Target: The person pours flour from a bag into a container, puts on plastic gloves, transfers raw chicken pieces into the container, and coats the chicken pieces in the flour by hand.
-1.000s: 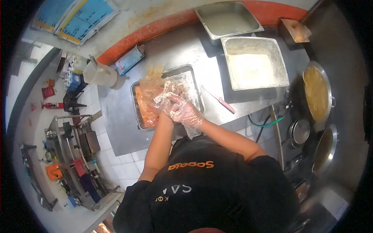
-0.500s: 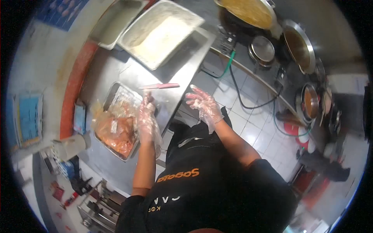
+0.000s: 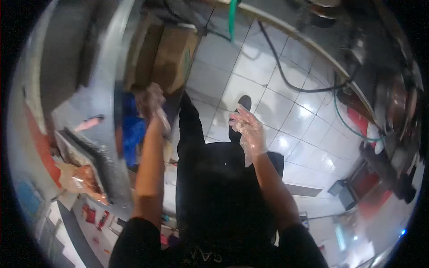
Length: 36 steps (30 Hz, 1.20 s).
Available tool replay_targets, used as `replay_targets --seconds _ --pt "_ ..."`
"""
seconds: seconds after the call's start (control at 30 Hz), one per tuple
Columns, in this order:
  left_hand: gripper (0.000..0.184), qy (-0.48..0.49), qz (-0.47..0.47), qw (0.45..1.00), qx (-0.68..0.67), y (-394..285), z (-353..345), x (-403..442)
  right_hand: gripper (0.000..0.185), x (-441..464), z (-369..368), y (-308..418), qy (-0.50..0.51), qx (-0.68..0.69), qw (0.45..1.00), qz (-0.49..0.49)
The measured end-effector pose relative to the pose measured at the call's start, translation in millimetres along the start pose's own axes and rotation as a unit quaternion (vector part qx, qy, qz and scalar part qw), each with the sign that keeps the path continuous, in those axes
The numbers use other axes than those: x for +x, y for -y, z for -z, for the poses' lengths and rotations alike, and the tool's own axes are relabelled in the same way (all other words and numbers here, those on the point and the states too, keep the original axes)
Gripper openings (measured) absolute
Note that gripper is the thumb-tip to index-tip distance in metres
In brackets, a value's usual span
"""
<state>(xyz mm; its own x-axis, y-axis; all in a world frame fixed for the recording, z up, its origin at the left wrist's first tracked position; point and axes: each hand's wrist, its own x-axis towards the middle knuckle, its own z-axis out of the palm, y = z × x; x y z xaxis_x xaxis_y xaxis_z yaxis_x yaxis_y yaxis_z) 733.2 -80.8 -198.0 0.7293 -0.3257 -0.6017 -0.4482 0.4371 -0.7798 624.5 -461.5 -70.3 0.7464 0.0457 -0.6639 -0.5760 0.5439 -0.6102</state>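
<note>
My left hand (image 3: 152,103), in a clear plastic glove, is out past the table's edge, near a cardboard box. It is blurred, and whether its fingers hold anything does not show. My right hand (image 3: 250,131), gloved and smeared with pale residue, is over the tiled floor with its fingers apart and nothing in them. On the steel table (image 3: 100,100) at the left lie a pink-handled knife (image 3: 90,123) and a metal tray (image 3: 77,150) with a plastic bag of orange-red food (image 3: 85,179).
A cardboard box (image 3: 172,58) stands below the table's edge, with a blue plastic bag (image 3: 133,134) beside it. A black hose (image 3: 290,85) and a green hose (image 3: 232,20) hang at the stove side. Pans (image 3: 397,96) sit at the right. White tiles (image 3: 286,111) cover the floor.
The view has swung right and down, away from the tray towards the floor. Both hands first came apart from over the tray; now they are off the table.
</note>
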Motion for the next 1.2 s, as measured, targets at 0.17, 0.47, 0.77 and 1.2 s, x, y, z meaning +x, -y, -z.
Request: replay_targets --seconds 0.17,0.47,0.77,1.2 --pt "0.044 0.211 0.057 0.820 -0.529 0.8 -37.5 52.8 0.041 30.3 29.2 -68.0 -0.144 0.037 0.977 -0.153" --pt "0.043 0.149 0.343 0.603 -0.704 -22.1 -155.9 153.6 0.046 75.2 32.2 -173.6 -0.090 -0.012 0.987 -0.133" --pt "0.042 0.129 0.354 0.564 -0.735 -31.3 -201.2 231.3 0.047 88.7 32.2 -206.0 -0.076 0.005 0.996 -0.054" --pt "0.040 0.076 0.370 0.565 -0.734 -17.7 -259.8 289.8 0.048 115.1 8.1 -207.8 -0.158 0.103 0.973 -0.135"
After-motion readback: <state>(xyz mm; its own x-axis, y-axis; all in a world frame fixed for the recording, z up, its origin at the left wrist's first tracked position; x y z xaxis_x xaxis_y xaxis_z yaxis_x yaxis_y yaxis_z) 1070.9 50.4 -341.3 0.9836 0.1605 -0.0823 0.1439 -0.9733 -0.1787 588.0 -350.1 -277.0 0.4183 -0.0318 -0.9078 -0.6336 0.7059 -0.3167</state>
